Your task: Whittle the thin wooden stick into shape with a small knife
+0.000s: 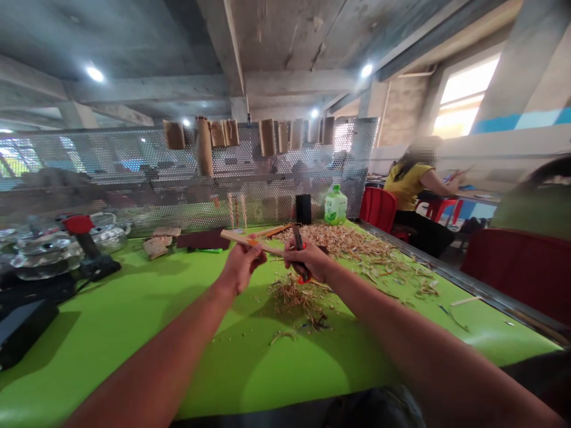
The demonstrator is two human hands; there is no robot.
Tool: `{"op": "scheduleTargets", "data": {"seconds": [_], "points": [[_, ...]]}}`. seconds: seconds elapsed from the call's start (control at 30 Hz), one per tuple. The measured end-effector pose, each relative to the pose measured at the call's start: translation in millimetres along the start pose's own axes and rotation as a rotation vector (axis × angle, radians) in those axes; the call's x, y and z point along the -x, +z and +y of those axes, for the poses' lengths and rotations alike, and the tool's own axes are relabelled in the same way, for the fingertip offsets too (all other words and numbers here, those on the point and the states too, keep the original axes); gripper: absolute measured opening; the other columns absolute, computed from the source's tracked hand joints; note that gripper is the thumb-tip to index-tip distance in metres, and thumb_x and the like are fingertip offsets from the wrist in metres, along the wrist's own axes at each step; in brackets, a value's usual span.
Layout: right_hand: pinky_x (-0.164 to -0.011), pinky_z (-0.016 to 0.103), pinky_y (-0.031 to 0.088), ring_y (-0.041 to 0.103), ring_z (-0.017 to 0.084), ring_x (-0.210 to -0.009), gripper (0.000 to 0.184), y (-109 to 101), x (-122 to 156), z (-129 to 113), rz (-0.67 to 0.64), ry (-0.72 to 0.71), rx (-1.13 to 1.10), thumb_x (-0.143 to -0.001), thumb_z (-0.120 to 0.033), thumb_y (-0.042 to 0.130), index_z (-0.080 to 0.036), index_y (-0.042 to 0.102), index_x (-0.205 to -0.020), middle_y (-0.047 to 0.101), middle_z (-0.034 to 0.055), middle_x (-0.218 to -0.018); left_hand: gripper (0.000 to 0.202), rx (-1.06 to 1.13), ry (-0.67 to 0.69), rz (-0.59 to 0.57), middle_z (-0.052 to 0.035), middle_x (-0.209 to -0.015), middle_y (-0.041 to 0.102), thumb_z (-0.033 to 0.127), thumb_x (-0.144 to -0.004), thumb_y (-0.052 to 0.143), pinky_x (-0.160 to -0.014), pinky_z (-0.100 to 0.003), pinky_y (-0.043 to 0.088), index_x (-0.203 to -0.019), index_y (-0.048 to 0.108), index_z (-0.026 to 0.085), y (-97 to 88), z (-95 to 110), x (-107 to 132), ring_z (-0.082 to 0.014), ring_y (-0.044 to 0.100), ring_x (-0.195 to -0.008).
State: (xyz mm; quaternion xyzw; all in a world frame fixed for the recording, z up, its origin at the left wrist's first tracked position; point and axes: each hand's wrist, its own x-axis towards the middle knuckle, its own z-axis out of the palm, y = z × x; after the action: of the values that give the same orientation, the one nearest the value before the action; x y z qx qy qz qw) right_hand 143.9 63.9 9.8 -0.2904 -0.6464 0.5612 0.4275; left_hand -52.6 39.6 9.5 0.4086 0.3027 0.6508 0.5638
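Two hands are raised above the middle of the green table (169, 351). The left hand (243, 266) pinches a wooden strip (241, 241), which runs across to the right hand (307, 260), clenched around a knife (297, 239) touching the strip. Shavings (289, 294) lie just below.

Concrete ceiling (285, 41); perforated metal screen (111, 157); bright window (464, 98); red plastic chairs (378, 209)
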Motion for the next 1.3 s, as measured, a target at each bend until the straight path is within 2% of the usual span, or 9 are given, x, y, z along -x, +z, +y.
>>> {"op": "scheduleTargets", "data": {"seconds": [0.13,0.3,0.43,0.57,0.73,0.83,0.93,1.03,1.3], "points": [[-0.031,0.016,0.026,0.039,0.005,-0.032,0.039,11,-3,13,-0.017,0.01,0.079,-0.065,-0.044,0.079,-0.021,0.051,-0.078,0.064,-0.0052,-0.054,0.029,-0.153,-0.109,-0.037,-0.0034,-0.085,0.068,0.027,-0.077,0.073,-0.066,-0.028,0.054,-0.099,0.059,0.016,13.5,-22,17,-0.0142,0.066,-0.072],[-0.033,0.017,0.027,0.039,0.005,-0.035,0.034,14,0,13,-0.093,0.051,0.255,-0.072,-0.048,0.072,-0.019,0.056,-0.072,0.064,-0.0027,-0.055,0.013,-0.091,-0.062,0.066,-0.0002,-0.069,0.062,0.027,-0.083,0.061,-0.058,-0.025,0.05,-0.086,0.053,0.017,8.8,-18,9,-0.0127,0.061,-0.061],[-0.035,0.017,0.029,0.04,0.005,-0.037,0.035,9,0,10,-0.037,0.031,0.326,-0.071,-0.05,0.072,-0.018,0.059,-0.072,0.06,-0.0039,-0.051,0.019,-0.074,-0.122,0.032,0.0064,-0.058,0.052,0.026,-0.084,0.058,-0.047,-0.023,0.046,-0.101,0.051,0.02,4.7,-10,5,-0.0106,0.051,-0.044],[-0.035,0.018,0.027,0.04,0.006,-0.036,0.037,2,-3,11,0.023,0.088,0.342,-0.069,-0.051,0.073,-0.018,0.058,-0.069,0.059,-0.0037,-0.05,0.03,-0.096,-0.135,-0.09,0.0066,-0.061,0.05,0.028,-0.085,0.057,-0.038,-0.019,0.039,-0.113,0.05,0.021,9.8,-8,12,-0.0086,0.044,-0.04],[-0.039,0.02,0.03,0.041,0.008,-0.039,0.036,1,-8,18,0.082,0.085,0.378,-0.076,-0.053,0.064,-0.018,0.058,-0.068,0.056,-0.0031,-0.05,0.041,-0.113,-0.154,-0.154,0.0061,-0.069,0.05,0.025,-0.08,0.062,-0.035,-0.015,0.031,-0.119,0.049,0.021,14.7,-9,19,-0.0045,0.04,-0.04],[-0.05,0.022,0.038,0.053,0.012,-0.052,0.029,3,-10,19,0.244,-0.03,0.627,-0.083,-0.045,0.056,-0.017,0.065,-0.077,0.062,-0.0003,-0.059,0.044,-0.142,-0.159,-0.16,0.0064,-0.071,0.05,0.021,-0.077,0.061,-0.034,-0.015,0.03,-0.119,0.048,0.02,16.9,-10,22,-0.0035,0.039,-0.04],[-0.067,0.024,0.042,0.064,0.017,-0.079,0.026,7,-7,14,0.33,-0.11,1.028,-0.088,-0.033,0.05,-0.022,0.071,-0.098,0.073,0.004,-0.086,0.035,-0.223,-0.156,-0.148,0.0065,-0.072,0.049,0.023,-0.078,0.059,-0.032,-0.016,0.03,-0.112,0.048,0.02,20.8,-12,25,-0.0033,0.039,-0.038],[-0.071,0.025,0.042,0.066,0.019,-0.085,0.032,16,1,4,0.287,-0.005,1.324,-0.091,-0.028,0.045,-0.03,0.069,-0.113,0.074,0.0045,-0.094,0.019,-0.301,-0.143,-0.146,0.0063,-0.073,0.048,0.024,-0.079,0.056,-0.03,-0.016,0.027,-0.096,0.047,0.02,25.1,-16,29,-0.0021,0.037,-0.037],[-0.069,0.026,0.043,0.068,0.02,-0.081,0.029,34,9,-4,0.184,0.014,1.586,-0.095,-0.023,0.038,-0.024,0.066,-0.104,0.073,0.0078,-0.091,0.009,-0.389,-0.158,-0.107,0.0096,-0.057,0.041,0.024,-0.078,0.05,-0.03,-0.017,0.028,-0.082,0.042,0.022,28.4,-20,33,-0.0041,0.033,-0.033]]}}
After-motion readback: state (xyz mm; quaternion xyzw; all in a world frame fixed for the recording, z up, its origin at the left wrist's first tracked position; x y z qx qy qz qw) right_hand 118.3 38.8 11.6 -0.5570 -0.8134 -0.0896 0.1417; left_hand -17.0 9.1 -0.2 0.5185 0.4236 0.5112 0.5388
